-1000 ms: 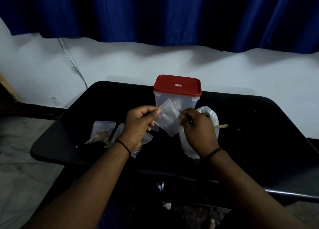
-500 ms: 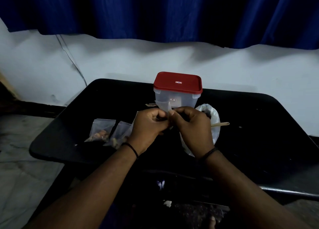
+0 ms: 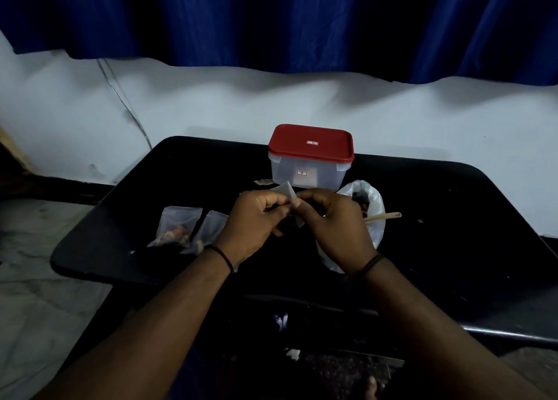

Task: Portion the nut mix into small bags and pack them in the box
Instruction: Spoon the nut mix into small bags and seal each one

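Note:
My left hand (image 3: 255,221) and my right hand (image 3: 330,220) meet above the black table (image 3: 453,233), both pinching one small clear empty bag (image 3: 288,193) by its top edge. Just behind them stands the clear plastic box (image 3: 308,174) with its red lid (image 3: 311,143) on. To the right of my right hand lies a large white bag of nut mix (image 3: 373,212), partly hidden by that hand, with a wooden spoon handle (image 3: 383,217) sticking out. Two small filled bags (image 3: 178,229) (image 3: 208,232) lie on the table to the left.
A white wall (image 3: 422,122) rises behind the table, with a blue curtain (image 3: 271,22) above it and a thin cable (image 3: 126,110) running down at the left. The table's left edge (image 3: 60,263) drops to a pale floor.
The hands have come together from apart, closing on the small bag's top. The bag, earlier spread flat between them, is now mostly covered by my fingers.

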{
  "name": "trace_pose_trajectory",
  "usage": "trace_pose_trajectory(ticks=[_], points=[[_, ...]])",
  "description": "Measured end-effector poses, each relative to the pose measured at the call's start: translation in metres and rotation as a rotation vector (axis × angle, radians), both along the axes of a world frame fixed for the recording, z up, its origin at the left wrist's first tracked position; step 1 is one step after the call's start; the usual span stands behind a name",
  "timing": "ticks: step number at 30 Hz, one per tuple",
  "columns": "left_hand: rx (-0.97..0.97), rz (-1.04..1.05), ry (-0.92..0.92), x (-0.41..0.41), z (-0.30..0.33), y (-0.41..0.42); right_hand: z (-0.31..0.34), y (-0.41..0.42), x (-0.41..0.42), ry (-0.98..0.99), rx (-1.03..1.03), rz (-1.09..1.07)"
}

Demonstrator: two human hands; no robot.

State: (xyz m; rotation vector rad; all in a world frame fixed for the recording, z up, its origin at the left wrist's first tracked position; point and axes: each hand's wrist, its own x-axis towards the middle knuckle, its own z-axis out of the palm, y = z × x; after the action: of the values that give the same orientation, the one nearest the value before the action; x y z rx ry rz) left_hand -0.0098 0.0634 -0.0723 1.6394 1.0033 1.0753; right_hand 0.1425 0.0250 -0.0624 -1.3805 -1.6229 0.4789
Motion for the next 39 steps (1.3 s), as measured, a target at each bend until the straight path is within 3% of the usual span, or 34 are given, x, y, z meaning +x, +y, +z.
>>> trace_pose_trajectory(ticks=[10,19,21,23,24,26,29,34,36,39], points=[[0.056,0.079,0.005,0.001,-0.007,0.001,-0.001,-0.001,-0.001,0.031,-0.016,0.019],[0.030,-0.024,0.040,-0.003,-0.004,0.002,-0.006,0.004,0.004,0.072,0.005,-0.060],[0.137,0.094,0.130,-0.003,-0.003,0.001,-0.006,0.003,0.007,-0.169,0.058,-0.184],[0.378,0.234,0.275,-0.002,-0.002,-0.001,-0.004,0.000,0.008,-0.427,0.089,-0.313],[0.481,0.272,0.332,-0.001,-0.001,-0.003,-0.002,-0.001,0.006,-0.466,0.088,-0.346],[0.557,0.258,0.366,0.005,-0.001,-0.009,-0.003,-0.001,0.002,-0.416,0.070,-0.344],[0.564,0.203,0.384,0.011,-0.006,-0.013,-0.006,0.000,0.002,-0.180,0.012,-0.248],[0.750,0.348,0.520,0.012,0.003,-0.020,-0.003,-0.001,0.012,-0.482,0.018,-0.442],[0.833,0.374,0.542,0.017,0.006,-0.026,-0.003,0.001,0.011,-0.480,0.019,-0.460],[0.871,0.243,0.556,0.016,0.004,-0.022,-0.007,0.005,0.016,-0.347,-0.031,-0.409]])
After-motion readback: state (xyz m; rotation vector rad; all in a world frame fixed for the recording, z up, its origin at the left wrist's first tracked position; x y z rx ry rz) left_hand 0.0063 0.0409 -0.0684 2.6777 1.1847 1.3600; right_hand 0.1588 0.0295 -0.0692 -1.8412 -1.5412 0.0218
